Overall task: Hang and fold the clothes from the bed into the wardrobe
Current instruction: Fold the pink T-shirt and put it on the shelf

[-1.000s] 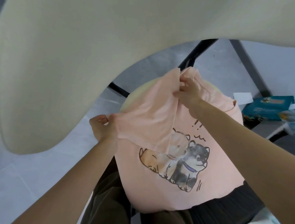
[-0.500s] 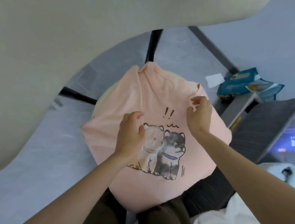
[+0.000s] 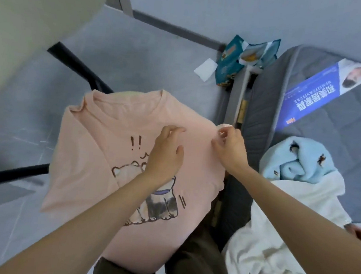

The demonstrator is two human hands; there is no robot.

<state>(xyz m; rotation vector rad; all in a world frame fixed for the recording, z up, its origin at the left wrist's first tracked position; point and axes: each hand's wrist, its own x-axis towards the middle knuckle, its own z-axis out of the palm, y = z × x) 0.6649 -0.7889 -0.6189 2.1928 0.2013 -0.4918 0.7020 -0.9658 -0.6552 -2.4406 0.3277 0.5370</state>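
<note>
Pink T-shirt (image 3: 90, 173): landmark item; spread face-up over the person's lap, neckline at the far end, hem toward the body; printed front shows two cartoon dogs and exclamation marks.
Left hand (image 3: 166, 155): lying palm-down on the shirt's middle, fingers loose and spread, nothing grasped; it covers part of the print.
Right hand (image 3: 231, 150): at the shirt's right edge, thumb and fingertips pinched together on the pink fabric there.
Trousers (image 3: 195, 265): dark, showing below the shirt's hem.
Bed (image 3: 327, 131): grey mattress directly right of the shirt, bearing a blue printed banner.
Light blue garment (image 3: 298, 165): crumpled on the bed, right of the shirt, near the right hand.
White garment (image 3: 275, 241): heaped on the bed, nearer than the blue one, right of the shirt's hem.
Teal packets (image 3: 244, 57): on the floor beyond the shirt's far right corner, against the bed frame.
White paper slip (image 3: 205, 69): just left of the packets.
Black bars (image 3: 73, 63): left of and behind the shirt.
</note>
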